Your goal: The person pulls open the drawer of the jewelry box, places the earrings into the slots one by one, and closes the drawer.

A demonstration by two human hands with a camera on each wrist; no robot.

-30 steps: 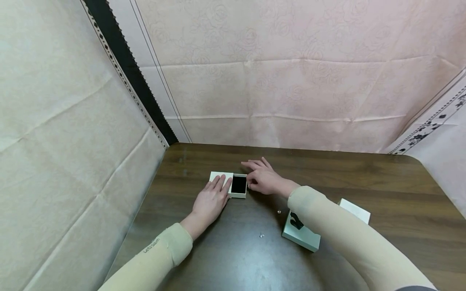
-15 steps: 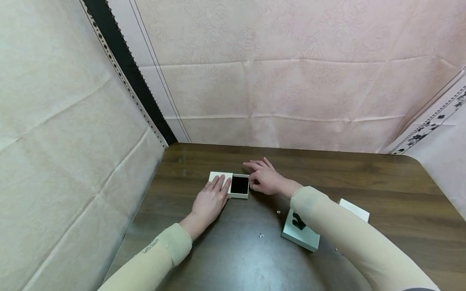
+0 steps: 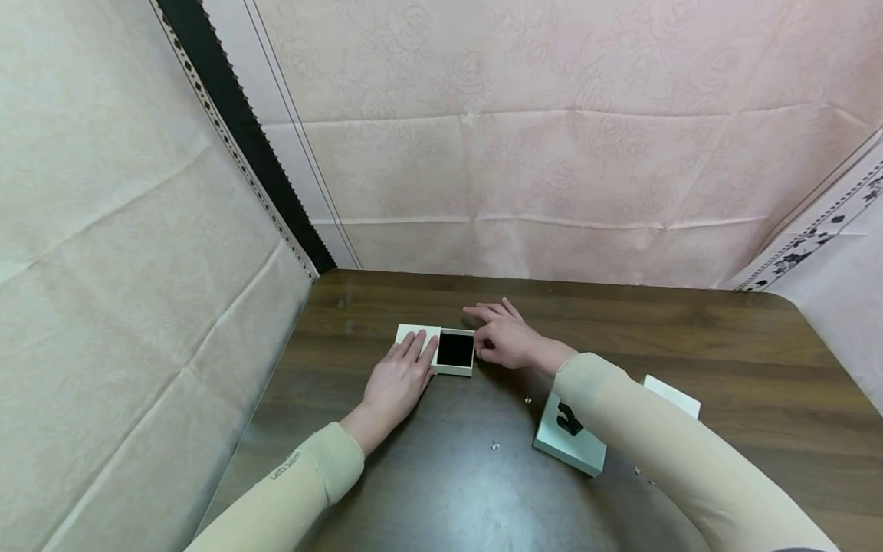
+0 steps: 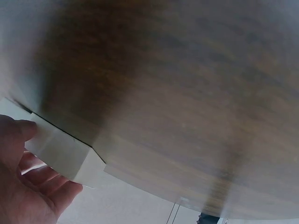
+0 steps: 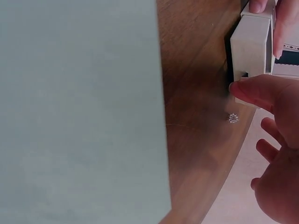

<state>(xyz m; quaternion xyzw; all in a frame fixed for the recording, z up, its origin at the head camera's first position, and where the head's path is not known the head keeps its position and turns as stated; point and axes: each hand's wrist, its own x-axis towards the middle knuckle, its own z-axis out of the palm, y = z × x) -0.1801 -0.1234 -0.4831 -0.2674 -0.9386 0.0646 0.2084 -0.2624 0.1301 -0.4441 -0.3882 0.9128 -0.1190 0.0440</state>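
A small white box (image 3: pixel 402 332) with a black-lined drawer (image 3: pixel 456 350) lies near the table's far side, the drawer partly out to the right. My left hand (image 3: pixel 398 383) holds the box's outer sleeve, fingers laid over its top; in the left wrist view its thumb (image 4: pixel 29 130) presses the near side wall. My right hand (image 3: pixel 507 341) pinches the drawer's right end; the right wrist view shows the thumb (image 5: pixel 252 91) beside a small dark tab (image 5: pixel 245 74). The right hand's other fingers hang loosely off the box.
A pale green box (image 3: pixel 569 445) with a black bow lies under the right forearm, and a white box-like piece (image 3: pixel 676 397) stands behind that arm. Several tiny shiny pieces lie on the wooden table (image 3: pixel 386 491), among them a sparkling flower-shaped one (image 5: pixel 233 118).
The drawer has slid further right out of the sleeve, along with my right hand. My left hand has stayed in place. Small shiny pieces have come into sight beside the right forearm.
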